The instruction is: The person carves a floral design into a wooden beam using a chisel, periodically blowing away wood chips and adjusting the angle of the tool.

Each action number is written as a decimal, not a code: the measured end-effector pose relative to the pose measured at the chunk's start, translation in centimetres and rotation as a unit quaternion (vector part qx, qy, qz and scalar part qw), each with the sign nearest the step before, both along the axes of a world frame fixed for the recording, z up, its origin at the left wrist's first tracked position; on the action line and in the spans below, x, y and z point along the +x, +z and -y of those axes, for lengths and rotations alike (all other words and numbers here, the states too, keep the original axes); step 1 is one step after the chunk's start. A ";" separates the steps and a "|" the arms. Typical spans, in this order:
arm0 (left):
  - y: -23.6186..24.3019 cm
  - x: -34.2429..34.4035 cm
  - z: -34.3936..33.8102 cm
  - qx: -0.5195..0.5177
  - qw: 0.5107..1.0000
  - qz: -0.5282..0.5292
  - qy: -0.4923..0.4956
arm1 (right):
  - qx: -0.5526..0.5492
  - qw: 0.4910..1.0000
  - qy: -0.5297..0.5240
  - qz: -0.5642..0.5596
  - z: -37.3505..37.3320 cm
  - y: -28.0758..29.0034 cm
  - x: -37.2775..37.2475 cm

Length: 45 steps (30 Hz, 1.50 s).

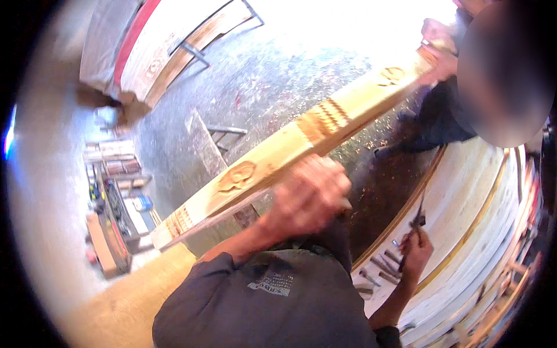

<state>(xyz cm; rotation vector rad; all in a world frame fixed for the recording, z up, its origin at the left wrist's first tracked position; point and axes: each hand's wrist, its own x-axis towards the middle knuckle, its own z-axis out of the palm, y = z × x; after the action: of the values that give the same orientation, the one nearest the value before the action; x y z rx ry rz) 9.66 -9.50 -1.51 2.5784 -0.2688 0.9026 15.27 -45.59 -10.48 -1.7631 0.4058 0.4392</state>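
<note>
A long squared wooden post (284, 148) with carved motifs and ridged bands slants from lower left to upper right in front of me. My left hand (313, 188) is by the middle of its near side, its fingers curled and a little blurred; what they may hold is hidden. On my right, my right hand (416, 250) is closed round a slim carving chisel (420, 217), its narrow end pointing up and away. Several more hand tools (383, 269) lie beside that hand on a pale board (458, 197).
A co-worker's hands (438, 58) are at the post's far right end. Pale planks (493, 232) are stacked on the right. Wood chips litter the grey floor (267, 81). At left stand a box of tools (107, 243) and a yellowish wooden surface (139, 290); large panels (156, 52) lean farther back.
</note>
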 end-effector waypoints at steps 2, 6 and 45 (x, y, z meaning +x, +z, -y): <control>0.5 -2.9 1.1 -0.016 0.998 0.006 -0.061 | 0.033 0.994 0.107 -0.002 -3.0 1.9 -2.2; 1.2 -6.1 0.4 -0.028 0.995 -0.003 -0.099 | 0.108 0.951 0.285 -0.047 -10.8 10.1 -4.5; -1.4 -7.8 -3.5 0.032 0.930 -0.011 0.367 | 0.231 0.690 0.650 0.218 -30.2 9.6 9.6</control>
<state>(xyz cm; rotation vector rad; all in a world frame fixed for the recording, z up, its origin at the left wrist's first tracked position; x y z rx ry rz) 1.84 -6.00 -2.94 2.7671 0.7375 1.1021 24.90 -15.43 -0.87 -1.3080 -1.3213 0.9512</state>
